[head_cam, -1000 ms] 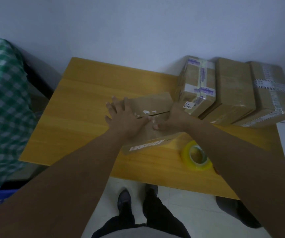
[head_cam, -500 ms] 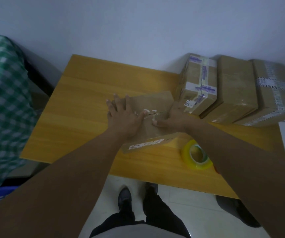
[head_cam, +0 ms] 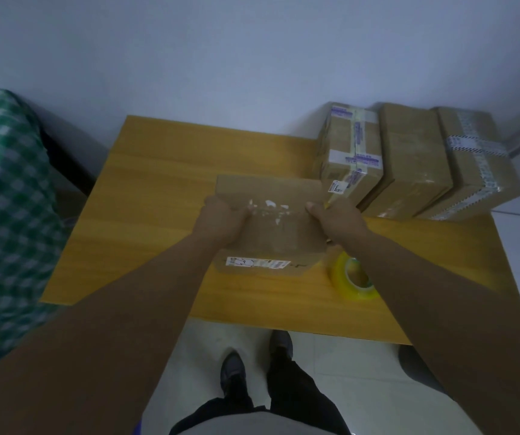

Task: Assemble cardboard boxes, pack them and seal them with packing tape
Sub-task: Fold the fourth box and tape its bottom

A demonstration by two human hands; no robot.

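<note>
The surface (head_cam: 158, 171) is a wooden top pushed to the wall, with a bed (head_cam: 1, 199) in green check at its left. Three sealed boxes (head_cam: 409, 161) lie side by side at its far right corner. The box (head_cam: 271, 233) in hand sits at the middle, with its flaps folded shut so that they meet along a seam across the top. That seam carries scraps of old white tape, and a label (head_cam: 257, 263) faces the near side. The tape (head_cam: 352, 277), a yellowish roll, lies flat just beside the box's near right corner, close under the right forearm.

The left hand (head_cam: 221, 221) grips the left end of the box and the right hand (head_cam: 335, 219) grips the right end. The fingers (head_cam: 243, 211) of both are curled and clamped on the cardboard at the ends of the seam. I cannot tell whether the box rests on the wood or is lifted slightly.

The step looks like closing up, with sealing not yet begun. The next move probably calls for one hand to hold the flaps down while the other goes for the roll — a short reach back toward the body.

Room is tight on the right, where the far corner of the box is just beside the nearest sealed box. The roll sits near the front edge and could be knocked off. The left half of the surface is bare wood — the better side for turning the box.
</note>
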